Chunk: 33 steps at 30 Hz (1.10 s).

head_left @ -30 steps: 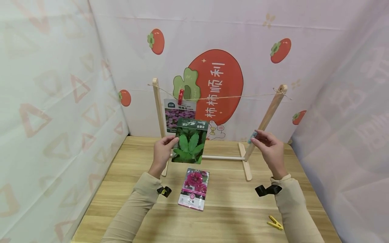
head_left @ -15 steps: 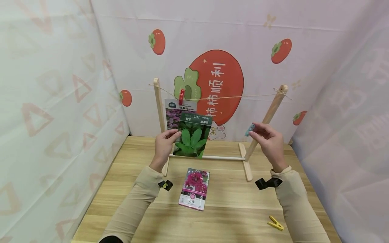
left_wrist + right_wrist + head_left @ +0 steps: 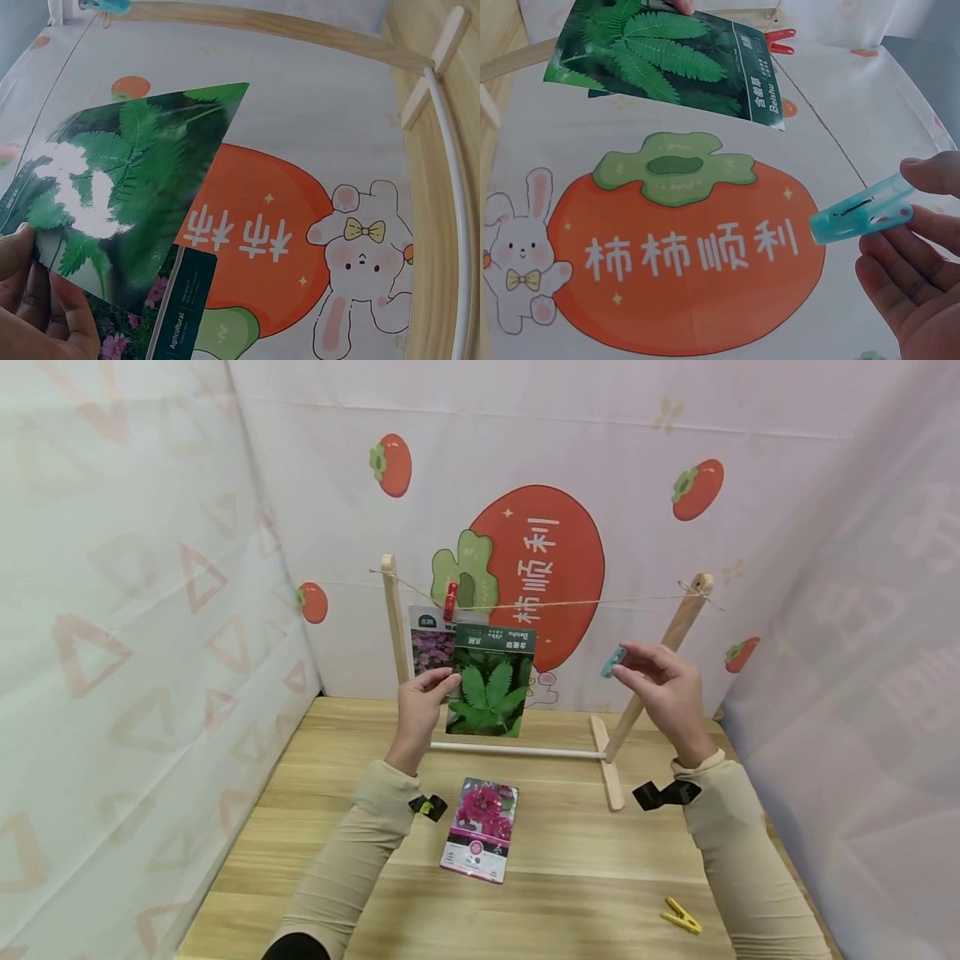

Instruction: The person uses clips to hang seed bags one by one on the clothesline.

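While the worktop (image 3: pixel 585 852) carries a wooden stand (image 3: pixel 678 628) strung with a string (image 3: pixel 570 602), the left hand's (image 3: pixel 422 706) grip pinches the raised green-leaf packet (image 3: pixel 491 685) by its edge, partly covering, in the head view, a hanging purple-flower packet (image 3: pixel 431 647). Nearer the person lies a pink-flower packet (image 3: pixel 480 831). The right hand's (image 3: pixel 667 689) grip pinches a turquoise clip (image 3: pixel 614 662); a red clip (image 3: pixel 450 602) sits on the string, and a yellow clip (image 3: pixel 681 916) lies on the worktop.

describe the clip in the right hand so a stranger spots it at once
Find the rack on the table. By its right post, the right hand pinches the blue clip. Its colour sets it apart from the red clip on the string and the yellow clip on the table.
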Each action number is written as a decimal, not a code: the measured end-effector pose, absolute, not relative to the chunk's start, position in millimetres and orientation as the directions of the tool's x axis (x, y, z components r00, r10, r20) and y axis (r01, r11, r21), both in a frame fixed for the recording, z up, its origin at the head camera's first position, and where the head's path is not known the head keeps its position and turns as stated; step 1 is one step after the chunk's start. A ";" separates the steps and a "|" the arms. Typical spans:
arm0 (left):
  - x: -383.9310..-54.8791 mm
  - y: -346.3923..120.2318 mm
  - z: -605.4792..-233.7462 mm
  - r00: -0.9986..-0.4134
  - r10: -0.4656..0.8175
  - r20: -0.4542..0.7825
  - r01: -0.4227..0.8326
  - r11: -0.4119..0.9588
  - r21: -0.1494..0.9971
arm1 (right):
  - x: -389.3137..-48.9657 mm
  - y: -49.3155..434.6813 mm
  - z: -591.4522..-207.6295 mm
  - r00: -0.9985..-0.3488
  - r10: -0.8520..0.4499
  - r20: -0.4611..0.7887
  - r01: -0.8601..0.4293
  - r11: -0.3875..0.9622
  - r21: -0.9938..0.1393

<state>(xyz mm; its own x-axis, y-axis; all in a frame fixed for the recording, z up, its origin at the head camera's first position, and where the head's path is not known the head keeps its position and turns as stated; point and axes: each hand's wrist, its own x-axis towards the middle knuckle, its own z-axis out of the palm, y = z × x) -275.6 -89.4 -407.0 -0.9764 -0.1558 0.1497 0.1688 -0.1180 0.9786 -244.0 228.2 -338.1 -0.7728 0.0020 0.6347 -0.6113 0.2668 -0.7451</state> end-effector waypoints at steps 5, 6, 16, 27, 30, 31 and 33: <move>-279.5 -82.0 -403.1 -0.981 -0.159 0.107 0.127 -0.121 0.984 | -249.5 229.1 -325.8 -0.744 -0.032 0.667 -0.643 0.308 -0.702; -280.0 -80.0 -402.3 -0.981 -0.165 0.103 0.123 -0.115 0.986 | -250.5 228.9 -324.0 -0.741 -0.035 0.671 -0.645 0.315 -0.696; -285.6 -55.0 -397.4 -0.988 -0.137 0.065 0.087 -0.160 0.983 | -263.5 214.6 -313.8 -0.729 -0.097 0.678 -0.654 0.391 -0.648; -292.6 -45.2 -399.4 -0.992 -0.124 0.015 0.035 -0.161 0.986 | -280.5 198.9 -300.8 -0.698 -0.165 0.696 -0.675 0.476 -0.564; -294.4 -41.9 -400.2 -0.993 -0.113 0.016 0.035 -0.166 0.986 | -284.5 193.7 -296.4 -0.689 -0.166 0.706 -0.675 0.502 -0.541; -295.0 -40.7 -400.8 -0.993 -0.113 0.018 0.036 -0.167 0.985 | -286.0 191.6 -294.5 -0.682 -0.167 0.712 -0.679 0.505 -0.533; -296.0 -37.7 -401.8 -0.994 -0.112 0.019 0.039 -0.182 0.982 | -289.2 186.9 -290.2 -0.665 -0.169 0.728 -0.691 0.510 -0.512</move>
